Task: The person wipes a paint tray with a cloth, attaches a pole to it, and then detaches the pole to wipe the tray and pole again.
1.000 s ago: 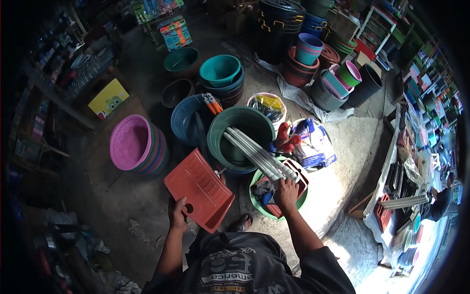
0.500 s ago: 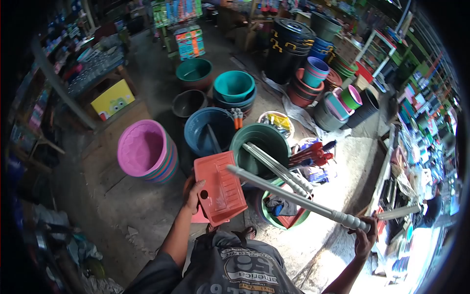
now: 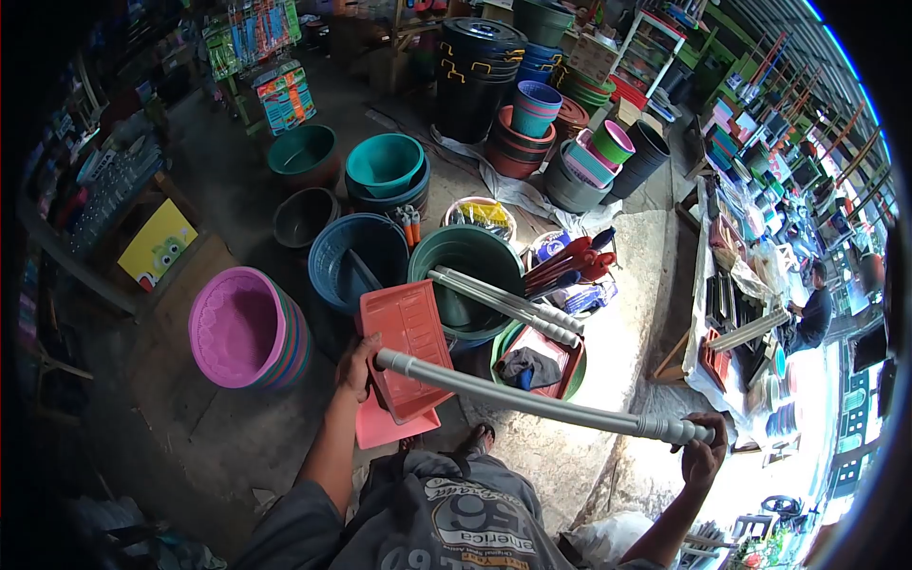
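My left hand (image 3: 356,370) grips the left edge of a red plastic dustpan (image 3: 407,323) with a ridged floor, held up in front of my shirt. At the other side, my right hand (image 3: 701,448) is closed round the far end of a long grey plastic pole (image 3: 532,403). This pole slants across in front of me, and its left end overlaps the dustpan close to my left fingers. The spot on the pan behind that end is hidden. Below the red pan shows a pink dustpan (image 3: 391,427).
A green tub (image 3: 442,249) holds more grey poles (image 3: 513,306). Around it stand a blue tub (image 3: 332,252), stacked pink basins (image 3: 233,328), a low tub with a dark cloth (image 3: 534,369) and red-topped bundled items (image 3: 575,264). A person (image 3: 815,309) is at the far right.
The pole's left end has moved left and down, onto the dustpan beside my left hand. The hole that showed in the pan is now covered. My view has turned to the right.
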Tool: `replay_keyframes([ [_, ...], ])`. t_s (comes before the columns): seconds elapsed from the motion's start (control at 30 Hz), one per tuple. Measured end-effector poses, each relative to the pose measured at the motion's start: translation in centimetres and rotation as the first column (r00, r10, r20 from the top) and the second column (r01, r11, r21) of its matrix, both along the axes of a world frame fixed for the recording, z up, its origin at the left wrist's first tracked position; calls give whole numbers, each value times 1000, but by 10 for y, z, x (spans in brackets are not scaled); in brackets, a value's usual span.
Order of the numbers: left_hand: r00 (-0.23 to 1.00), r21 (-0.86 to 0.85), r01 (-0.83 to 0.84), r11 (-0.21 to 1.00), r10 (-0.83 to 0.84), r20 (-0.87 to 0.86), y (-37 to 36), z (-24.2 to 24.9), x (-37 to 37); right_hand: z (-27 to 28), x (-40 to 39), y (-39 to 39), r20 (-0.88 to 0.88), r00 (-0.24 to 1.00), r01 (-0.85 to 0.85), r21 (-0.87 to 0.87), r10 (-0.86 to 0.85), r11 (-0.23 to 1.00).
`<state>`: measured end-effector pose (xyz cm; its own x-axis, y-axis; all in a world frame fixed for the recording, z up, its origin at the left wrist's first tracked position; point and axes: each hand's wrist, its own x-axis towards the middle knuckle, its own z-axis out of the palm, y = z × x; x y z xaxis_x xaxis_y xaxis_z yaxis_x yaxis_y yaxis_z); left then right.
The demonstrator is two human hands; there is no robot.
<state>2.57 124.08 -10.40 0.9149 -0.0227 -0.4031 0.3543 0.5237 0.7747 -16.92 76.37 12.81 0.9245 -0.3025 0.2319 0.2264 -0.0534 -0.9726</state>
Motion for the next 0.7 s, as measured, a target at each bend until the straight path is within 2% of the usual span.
replay_keyframes([
  [0.13,1000,-13,-10,1000,9,-23,1,4,3,1,-3,7,-27,1000,8,38,-7,999],
  [0.2,996,98,93,991,-93,-8,5,0,5,-4,4,-3,33,999,36,81,-39,996],
  [0.23,993,98,119,988,-119,-5,2,1,6,0,9,-4,46,998,46,115,-51,992],
  [0.3,965,261,192,946,-230,123,-12,13,7,10,30,2,131,984,94,204,-123,974],
  [0.33,956,259,219,941,-259,135,-21,18,8,8,42,3,199,963,127,258,-182,958],
  [0.4,952,175,266,948,-287,105,-41,28,6,2,59,11,176,974,79,342,-146,937],
  [0.43,952,165,296,941,-304,30,-52,46,1,1,71,28,190,981,-17,268,-36,963],
  [0.47,945,165,314,935,-325,45,-61,44,2,-5,80,52,125,987,111,-95,-99,989],
  [0.5,930,122,367,922,-368,-11,-69,32,2,-3,87,88,129,990,-36,-132,54,991],
  [0.53,910,78,413,907,-409,-68,-77,14,2,-19,91,109,-110,988,-115,-78,106,990],
  [0.57,891,-58,446,893,-449,-63,-84,-33,10,-36,98,129,-54,956,-292,-49,289,955],
  [0.63,884,-115,459,881,-466,-39,-101,-7,0,-60,105,169,-90,934,-357,-180,346,917],
  [0.67,882,-170,460,871,-470,-23,-109,17,-10,-66,106,181,-113,925,-381,-261,364,887],
  [0.7,879,-169,471,866,-477,6,-111,52,-19,-73,106,186,-112,923,-385,-261,369,885],
])
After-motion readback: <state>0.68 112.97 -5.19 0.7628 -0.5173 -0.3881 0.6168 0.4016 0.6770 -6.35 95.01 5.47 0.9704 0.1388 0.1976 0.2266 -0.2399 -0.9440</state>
